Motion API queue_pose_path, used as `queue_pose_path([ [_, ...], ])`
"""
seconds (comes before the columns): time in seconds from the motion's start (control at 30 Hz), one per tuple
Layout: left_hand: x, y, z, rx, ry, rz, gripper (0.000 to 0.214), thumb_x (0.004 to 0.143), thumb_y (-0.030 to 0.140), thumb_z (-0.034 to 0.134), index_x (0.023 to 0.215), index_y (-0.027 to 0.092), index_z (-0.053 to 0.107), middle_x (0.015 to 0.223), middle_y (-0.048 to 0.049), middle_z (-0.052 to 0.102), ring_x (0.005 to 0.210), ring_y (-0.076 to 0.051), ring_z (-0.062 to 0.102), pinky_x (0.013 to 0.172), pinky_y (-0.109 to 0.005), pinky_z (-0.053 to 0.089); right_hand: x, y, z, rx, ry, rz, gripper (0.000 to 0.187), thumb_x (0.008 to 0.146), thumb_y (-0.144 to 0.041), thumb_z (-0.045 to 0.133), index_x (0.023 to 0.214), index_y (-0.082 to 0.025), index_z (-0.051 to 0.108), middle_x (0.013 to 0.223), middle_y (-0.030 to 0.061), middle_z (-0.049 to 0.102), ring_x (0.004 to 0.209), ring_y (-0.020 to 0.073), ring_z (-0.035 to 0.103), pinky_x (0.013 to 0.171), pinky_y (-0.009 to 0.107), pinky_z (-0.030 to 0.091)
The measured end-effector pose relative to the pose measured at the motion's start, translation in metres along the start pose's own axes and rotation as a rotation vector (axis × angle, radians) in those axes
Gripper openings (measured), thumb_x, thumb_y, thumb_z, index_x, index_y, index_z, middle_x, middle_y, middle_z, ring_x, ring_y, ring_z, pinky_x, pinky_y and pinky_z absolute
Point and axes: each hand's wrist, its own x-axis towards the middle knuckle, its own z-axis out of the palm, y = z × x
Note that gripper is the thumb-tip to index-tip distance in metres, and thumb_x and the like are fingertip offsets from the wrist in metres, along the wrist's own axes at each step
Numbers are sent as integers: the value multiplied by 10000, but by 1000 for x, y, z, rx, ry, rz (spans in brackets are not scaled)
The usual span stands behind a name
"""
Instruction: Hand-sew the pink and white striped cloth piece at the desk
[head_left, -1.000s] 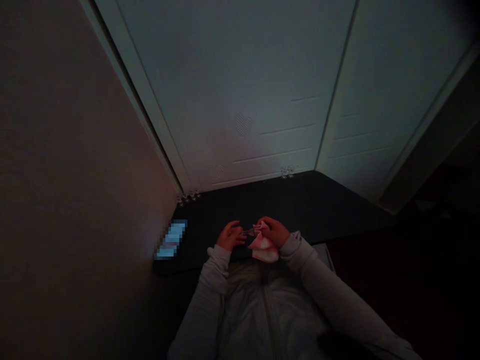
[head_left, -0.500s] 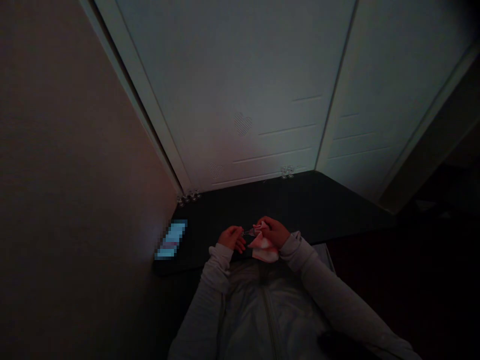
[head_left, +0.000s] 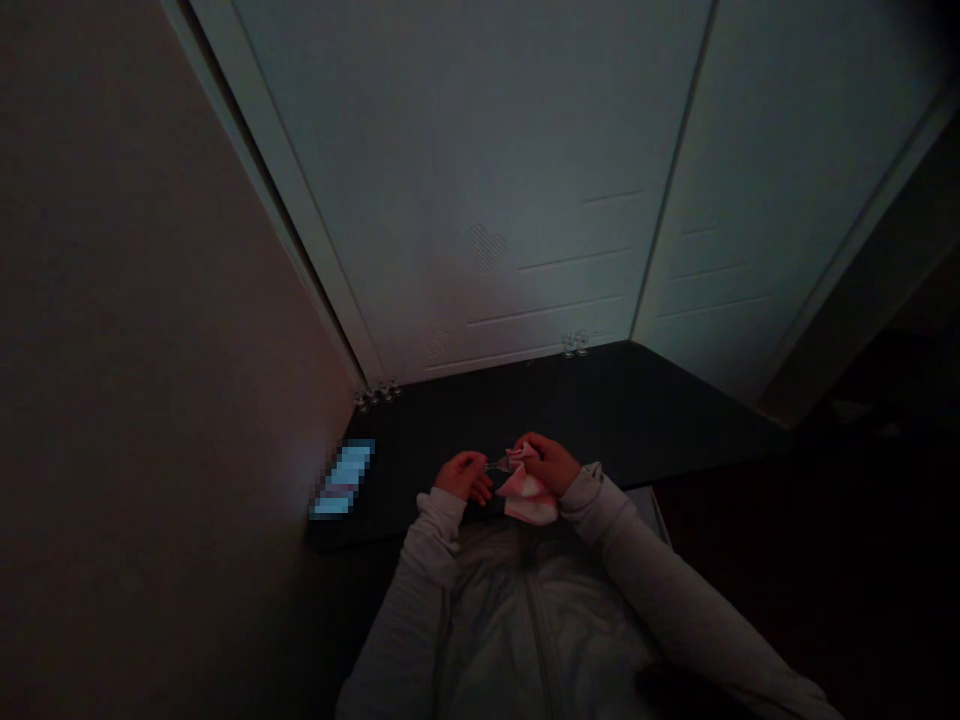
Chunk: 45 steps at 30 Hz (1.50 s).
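My left hand (head_left: 462, 476) pinches one end of a small clear stemmed glass (head_left: 498, 465), which lies tilted sideways between my two hands. A pink and white cloth (head_left: 531, 500) is bunched in my right hand (head_left: 550, 464), and its upper folds wrap the other end of the glass. The cloth's loose part hangs below my right fingers. Both hands are held close together over the near side of a dark table (head_left: 600, 420). Cloth and fingers hide part of the glass.
Several small clear glasses (head_left: 376, 393) stand at the table's back left corner. Two more glasses (head_left: 575, 343) stand by the white panel (head_left: 450, 150) at the back. A lit, pixelated screen (head_left: 343, 480) lies at left by the wall (head_left: 187, 400). The room is dim.
The reddish light on my hands and the cloth has dimmed a little. My hands, the glass and the cloth stay in nearly the same place.
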Motion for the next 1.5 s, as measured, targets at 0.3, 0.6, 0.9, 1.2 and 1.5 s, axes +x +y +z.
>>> queue_pose_path([
  [0.3, -1, -3, -3, -120, 4, 92, 426, 524, 380, 648, 830, 141, 471, 512, 16, 561, 399, -90, 522, 377, -198, 406, 0, 2, -2, -51, -21, -11, 151, 627, -154, 458, 764, -161, 520, 739, -11, 549, 715, 124, 499, 654, 233, 386],
  [0.6, -4, -4, -4, -175, -7, 151, 430, 475, 325, 686, 810, 135, 494, 604, -3, 589, 461, -87, 534, 431, -204, 418, -1, 1, -2, -30, -18, 9, 146, 624, -164, 463, 759, -161, 517, 730, -12, 549, 714, 127, 502, 649, 236, 395],
  [0.9, -1, -8, -6, -231, 45, 148, 474, 431, 301, 718, 814, 143, 487, 660, -12, 594, 518, -111, 568, 539, -259, 463, 3, 6, 0, 144, -15, 15, 233, 691, -316, 490, 844, -153, 554, 842, 35, 581, 788, 149, 523, 720, 285, 404],
  [1.2, 0, -10, -5, -237, 43, 188, 515, 371, 295, 741, 784, 145, 474, 640, 14, 578, 537, -119, 575, 586, -287, 471, 2, 1, 1, 185, -55, 59, 398, 710, -409, 487, 1025, -167, 518, 1027, 75, 556, 927, 172, 508, 836, 330, 369],
  [1.5, -1, -10, -5, -199, 34, 165, 499, 406, 324, 725, 790, 148, 458, 635, 10, 574, 525, -125, 577, 566, -279, 465, -3, -11, -2, 104, -169, 31, 560, 568, -283, 647, 1084, -166, 463, 1059, 78, 533, 956, 198, 498, 851, 359, 361],
])
